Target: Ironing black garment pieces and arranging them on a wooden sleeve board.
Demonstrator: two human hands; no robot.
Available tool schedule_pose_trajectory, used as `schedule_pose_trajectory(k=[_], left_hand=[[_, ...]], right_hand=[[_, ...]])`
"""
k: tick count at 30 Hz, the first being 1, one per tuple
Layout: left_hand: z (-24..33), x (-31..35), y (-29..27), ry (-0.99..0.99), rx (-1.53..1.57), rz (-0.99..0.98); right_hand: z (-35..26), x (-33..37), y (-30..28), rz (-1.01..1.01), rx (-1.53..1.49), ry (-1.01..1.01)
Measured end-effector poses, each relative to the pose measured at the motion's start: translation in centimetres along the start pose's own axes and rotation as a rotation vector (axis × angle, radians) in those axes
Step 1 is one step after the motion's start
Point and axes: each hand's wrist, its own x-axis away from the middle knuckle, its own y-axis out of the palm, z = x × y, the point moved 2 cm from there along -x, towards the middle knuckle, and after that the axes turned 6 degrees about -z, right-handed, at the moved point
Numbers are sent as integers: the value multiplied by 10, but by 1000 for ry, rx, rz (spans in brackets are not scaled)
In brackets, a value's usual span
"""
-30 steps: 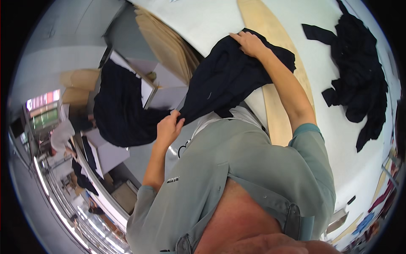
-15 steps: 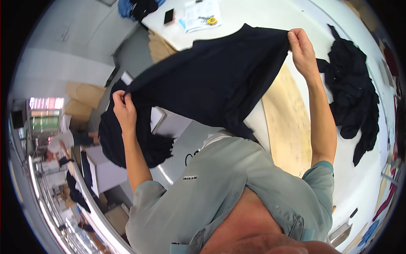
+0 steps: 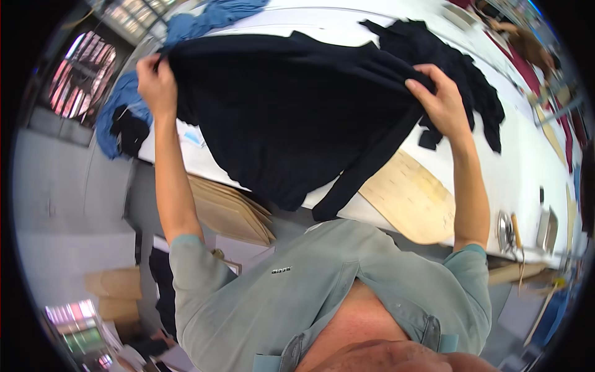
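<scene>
A dark navy long-sleeved sweater [image 3: 297, 111] hangs spread out between my two hands, above the near edge of the white table [image 3: 489, 180]. My left hand [image 3: 158, 90] pinches its upper left corner. At the upper right, my right hand [image 3: 441, 102] grips the shoulder area between thumb and fingers. One sleeve trails down toward my chest, and the body of the sweater sags in the middle. Partly beneath it lies a pale, flat wooden board [image 3: 412, 198] with a rounded end. Most of the table behind the sweater is hidden.
A heap of dark garments [image 3: 455, 68] lies beyond my right hand. Blue cloth [image 3: 214, 17] and a black bundle [image 3: 129, 131] are at the far left. Several brown boards [image 3: 229, 214] stand below the table edge. Metal tools [image 3: 507, 232] lie at the right. A large fan [image 3: 83, 74] stands far left.
I have turned toward the table, bringing the sweater over its edge. My left hand has risen and moved outward, so the sweater is now spread wider and more level.
</scene>
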Motion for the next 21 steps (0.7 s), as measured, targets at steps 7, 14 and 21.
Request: schedule_pose_trajectory(k=[7,14,21], left_hand=[[89,111,278,310,264,-453],[149,395,204,191,52,-1258],[170,397,169,-13,-257,-1273]], right_hand=[[80,174,34,278,65,719],[174,329,31,-56,227,939],[266,287,0,49,778,343]])
